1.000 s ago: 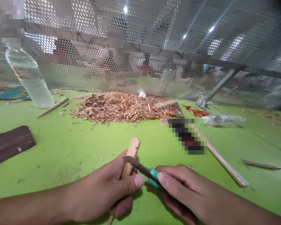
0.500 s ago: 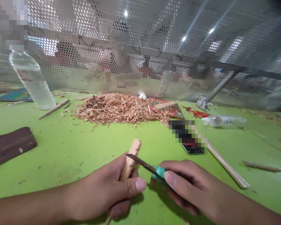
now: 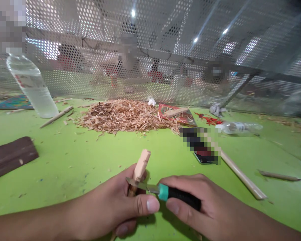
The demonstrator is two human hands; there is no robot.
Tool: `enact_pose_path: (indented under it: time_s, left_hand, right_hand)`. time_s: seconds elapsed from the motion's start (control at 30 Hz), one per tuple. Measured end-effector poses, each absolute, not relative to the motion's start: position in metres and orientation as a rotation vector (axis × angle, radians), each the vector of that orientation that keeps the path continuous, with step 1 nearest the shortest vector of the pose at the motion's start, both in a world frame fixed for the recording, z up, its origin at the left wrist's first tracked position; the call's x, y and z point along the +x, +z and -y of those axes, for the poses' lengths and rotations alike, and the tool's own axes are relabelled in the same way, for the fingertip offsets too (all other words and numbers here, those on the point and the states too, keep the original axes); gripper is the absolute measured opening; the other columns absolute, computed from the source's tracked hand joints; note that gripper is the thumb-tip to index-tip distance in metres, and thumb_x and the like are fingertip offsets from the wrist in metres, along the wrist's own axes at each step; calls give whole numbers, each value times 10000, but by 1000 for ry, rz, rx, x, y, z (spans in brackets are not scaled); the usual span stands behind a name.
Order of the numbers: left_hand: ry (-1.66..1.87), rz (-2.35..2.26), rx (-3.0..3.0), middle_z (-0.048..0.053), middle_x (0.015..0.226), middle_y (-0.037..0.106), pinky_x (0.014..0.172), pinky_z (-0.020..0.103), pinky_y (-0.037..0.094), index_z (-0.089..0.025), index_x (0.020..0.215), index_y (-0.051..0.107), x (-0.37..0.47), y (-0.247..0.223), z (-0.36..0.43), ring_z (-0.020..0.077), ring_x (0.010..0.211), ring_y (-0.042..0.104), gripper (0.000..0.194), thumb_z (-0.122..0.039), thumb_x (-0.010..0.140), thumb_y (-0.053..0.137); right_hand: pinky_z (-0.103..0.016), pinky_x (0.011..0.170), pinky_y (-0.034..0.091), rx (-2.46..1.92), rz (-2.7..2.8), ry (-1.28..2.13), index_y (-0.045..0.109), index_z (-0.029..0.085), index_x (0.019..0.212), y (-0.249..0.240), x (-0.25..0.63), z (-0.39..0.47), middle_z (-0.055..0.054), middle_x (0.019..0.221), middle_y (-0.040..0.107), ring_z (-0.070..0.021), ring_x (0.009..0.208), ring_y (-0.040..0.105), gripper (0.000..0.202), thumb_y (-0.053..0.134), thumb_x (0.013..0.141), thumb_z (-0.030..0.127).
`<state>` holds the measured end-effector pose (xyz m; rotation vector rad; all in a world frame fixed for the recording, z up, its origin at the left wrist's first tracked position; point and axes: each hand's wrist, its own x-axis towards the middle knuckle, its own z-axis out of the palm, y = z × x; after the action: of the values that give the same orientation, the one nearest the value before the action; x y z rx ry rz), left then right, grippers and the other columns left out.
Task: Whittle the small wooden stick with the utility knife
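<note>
- Two hands are closed in front of you over a green desk (image 3: 97, 154), each with a firm grip.
- Your left hand (image 3: 107, 204) wraps a pale, notched wooden stick (image 3: 142, 164), its top end rising above your fingers and tilted slightly right; this low hold probably keeps it steady while leaving the notched part exposed.
- Your right hand (image 3: 208, 204) is curled around the black and teal handle of a knife (image 3: 163, 191); its blade lies across the stick just above your left thumb, apparently touching. Holding the handle sideways likely gives you control of the angle.
- Beyond your hands, a heap of wood shavings (image 3: 122, 117) sits near a perforated metal screen (image 3: 95, 78), perhaps pushed back to leave working room.
- To the right, a phone (image 3: 205, 159) lies beside a long pale rod (image 3: 242, 174).
- A water bottle (image 3: 36, 92) at far left bears a label with red marks; a second bottle (image 3: 240, 128) lies on its side, also labelled. You cannot read either, and no brand is legible.
</note>
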<state>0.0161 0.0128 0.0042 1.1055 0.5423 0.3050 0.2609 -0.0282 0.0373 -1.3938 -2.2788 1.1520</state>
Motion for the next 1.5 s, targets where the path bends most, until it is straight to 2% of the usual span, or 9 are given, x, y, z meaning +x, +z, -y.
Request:
enact_pose_path:
  time_s: [0.2,0.3,0.5,0.7,0.9,1.2,1.27,1.4,1.5]
  left_hand:
    - [309,-593,1077,-167,578,401,370,130,264,-278,1047,391,19,6,-9,29,393,303,578,-672,897,787]
    - [323,-670,1032,-188,542,368,355,134,229,-281,1170,378,22,6,-6,38,378,261,581,-637,931,770]
    - [349,-705,1007,-199,536,368,349,148,216,-292,1414,261,21,2,1,60,383,246,796,-636,918,780]
    - [334,-731,1052,-176,527,355,361,157,199,-279,1129,410,21,-1,-1,54,401,243,546,-674,933,733]
    - [301,-731,1090,-163,516,376,362,169,201,-275,1077,429,19,-1,-4,57,400,242,494,-678,961,690]
    - [332,-725,1054,-165,482,422,408,143,305,-276,954,402,20,2,-9,43,395,274,507,-678,951,711]
    - [343,-726,1035,-166,471,425,402,136,313,-276,944,401,21,3,-10,40,387,276,523,-679,935,733]
    - [362,-644,1017,-176,476,456,391,111,326,-266,1031,444,21,4,-10,32,376,292,571,-651,866,832]
    - [368,-633,1019,-177,467,462,394,105,342,-261,1042,447,20,3,-11,30,373,298,603,-660,841,852]
  right_hand:
    - [-258,638,398,-1408,2295,1104,677,210,955,35,260,29,-2,817,692,-162,707,595,338,540,1106,481]
    - [-260,644,410,-1399,2304,1052,678,212,948,32,259,29,-2,807,688,-163,695,598,350,541,1105,493]
    - [-260,677,456,-1399,2276,982,720,218,1015,29,257,31,-19,871,745,-181,735,663,272,580,1092,438]
    - [-269,675,451,-1416,2292,884,712,210,1019,26,255,35,-29,888,754,-194,757,680,262,582,1090,427]
    - [-297,665,462,-1419,2360,683,708,217,1196,19,257,41,-36,910,757,-220,767,701,248,574,1106,405]
    - [-351,629,493,-1313,2415,193,698,137,1359,6,261,41,-98,887,753,-267,712,718,473,424,1165,471]
    - [-332,643,505,-1342,2378,345,731,148,1315,10,261,40,-93,883,760,-255,721,718,474,453,1153,496]
    - [-247,595,476,-1458,2222,987,788,203,1043,29,259,36,-44,864,781,-203,736,698,430,540,1097,551]
    - [-242,604,451,-1503,2162,1170,772,203,996,38,257,32,-34,853,763,-197,753,657,448,505,1098,547]
